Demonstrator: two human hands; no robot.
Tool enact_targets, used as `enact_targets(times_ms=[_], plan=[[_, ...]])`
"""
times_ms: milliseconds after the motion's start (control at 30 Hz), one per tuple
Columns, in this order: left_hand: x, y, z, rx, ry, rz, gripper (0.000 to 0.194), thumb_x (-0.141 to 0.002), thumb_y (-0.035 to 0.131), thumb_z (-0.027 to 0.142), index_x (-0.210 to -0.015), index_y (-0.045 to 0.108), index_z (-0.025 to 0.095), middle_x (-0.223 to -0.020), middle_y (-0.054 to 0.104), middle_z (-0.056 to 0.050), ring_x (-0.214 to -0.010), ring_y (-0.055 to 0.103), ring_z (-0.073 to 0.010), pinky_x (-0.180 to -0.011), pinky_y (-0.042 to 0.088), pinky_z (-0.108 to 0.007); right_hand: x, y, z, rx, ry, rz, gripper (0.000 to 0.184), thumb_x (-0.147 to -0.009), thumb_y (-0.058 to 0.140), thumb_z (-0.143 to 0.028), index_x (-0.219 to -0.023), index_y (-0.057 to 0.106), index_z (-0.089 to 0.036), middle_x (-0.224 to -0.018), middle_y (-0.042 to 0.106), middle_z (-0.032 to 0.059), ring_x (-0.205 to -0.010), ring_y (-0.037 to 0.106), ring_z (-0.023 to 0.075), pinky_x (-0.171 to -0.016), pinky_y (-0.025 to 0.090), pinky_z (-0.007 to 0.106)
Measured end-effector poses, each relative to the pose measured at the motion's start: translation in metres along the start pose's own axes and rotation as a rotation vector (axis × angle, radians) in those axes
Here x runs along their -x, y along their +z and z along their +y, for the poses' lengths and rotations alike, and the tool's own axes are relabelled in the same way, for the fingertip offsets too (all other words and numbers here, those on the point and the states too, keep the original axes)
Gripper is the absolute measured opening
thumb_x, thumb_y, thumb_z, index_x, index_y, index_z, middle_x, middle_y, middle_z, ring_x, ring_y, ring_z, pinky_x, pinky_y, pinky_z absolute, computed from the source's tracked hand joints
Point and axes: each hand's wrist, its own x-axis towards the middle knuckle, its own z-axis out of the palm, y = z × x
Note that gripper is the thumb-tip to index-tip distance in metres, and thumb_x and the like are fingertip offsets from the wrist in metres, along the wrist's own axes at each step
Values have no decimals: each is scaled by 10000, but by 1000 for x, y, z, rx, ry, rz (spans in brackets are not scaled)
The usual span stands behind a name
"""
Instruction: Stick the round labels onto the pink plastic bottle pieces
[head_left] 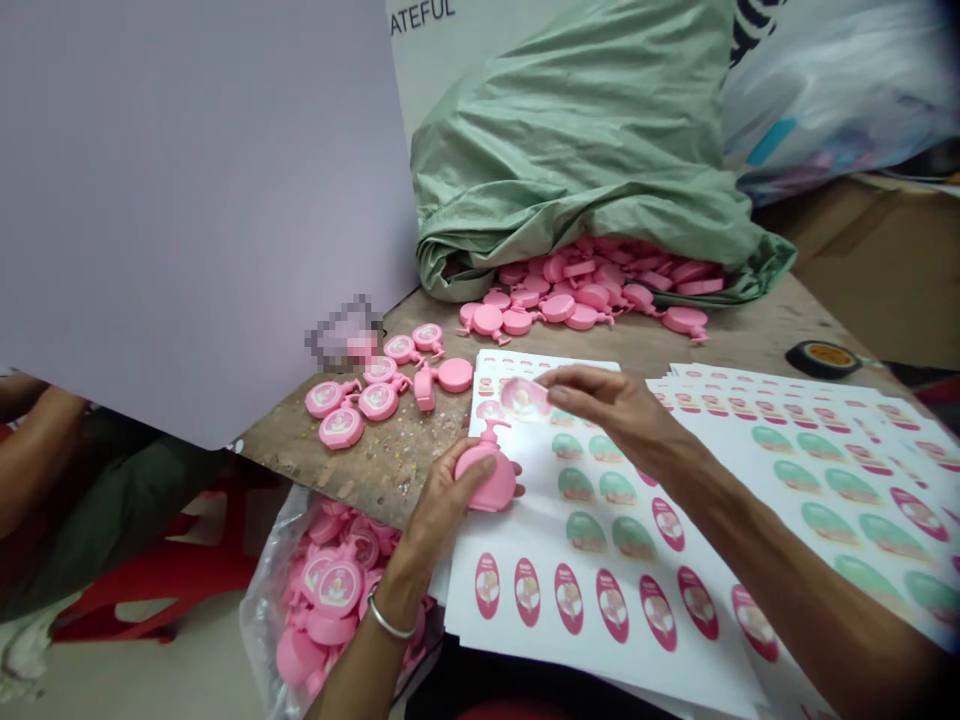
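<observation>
My left hand (442,500) is closed around a small pink toy pump bottle (487,478), its plain flat face turned up and its spout at the top. A pale pink, glossy sticker (525,399) is pinched in the fingertips of my right hand (600,395), just above and to the right of the bottle. Beneath both hands lies a stack of white sticker sheets (517,535), printed with pink ovals and green domes. On the wood to the left, several labelled bottles (378,401) lie near a plain pink one (454,376).
A green sack (585,140) spills plain pink bottles (592,297) at the back. Below the table edge, a clear plastic bag (259,610) holds pink bottles. More sheets (720,480) and a black tape roll (823,358) lie right. Another person's arm (37,450) shows at left.
</observation>
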Motion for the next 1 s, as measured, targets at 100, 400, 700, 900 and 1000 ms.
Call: enact_targets(times_ms=[100, 400, 700, 900, 1000], plan=[[5, 12, 6, 234, -59, -24, 434, -831, 642, 365, -1198, 527, 163, -1020, 699, -142, -766, 707, -247, -634, 575, -351, 31, 5, 3, 119, -21, -11, 254, -775, 697, -451, -925, 753, -253, -903, 717, 27, -829, 620, 188, -708, 461, 303], [9, 35, 16, 496, -318, -23, 454, -932, 463, 460, -1184, 611, 112, -1029, 704, -165, -825, 705, -262, -616, 608, -386, 61, 11, 9, 224, -172, 51, 200, -816, 684, -356, -956, 761, -236, -821, 718, 26, -762, 606, 161, -723, 482, 311], [5, 36, 9, 517, -353, -99, 574, -951, 347, 525, -1295, 543, 108, -961, 720, -191, -736, 723, -272, -532, 592, -345, 61, 14, 19, 223, -156, 15, 270, -814, 674, -421, -1019, 749, -262, -878, 720, 32, -749, 598, 166, -718, 489, 324], [6, 37, 8, 506, -305, -69, 552, -951, 377, 511, -1307, 531, 118, -970, 721, -165, -778, 720, -262, -619, 608, -383, 60, 16, 23, 196, -89, 11, 348, -795, 686, -465, -1081, 724, -269, -937, 713, 44, -816, 620, 190, -742, 501, 346], [7, 39, 11, 502, -294, -66, 546, -953, 381, 505, -1315, 522, 122, -981, 719, -159, -817, 717, -267, -659, 609, -399, 61, 17, 25, 192, -79, 9, 339, -797, 689, -457, -1078, 724, -272, -960, 710, 40, -847, 629, 191, -745, 499, 335]])
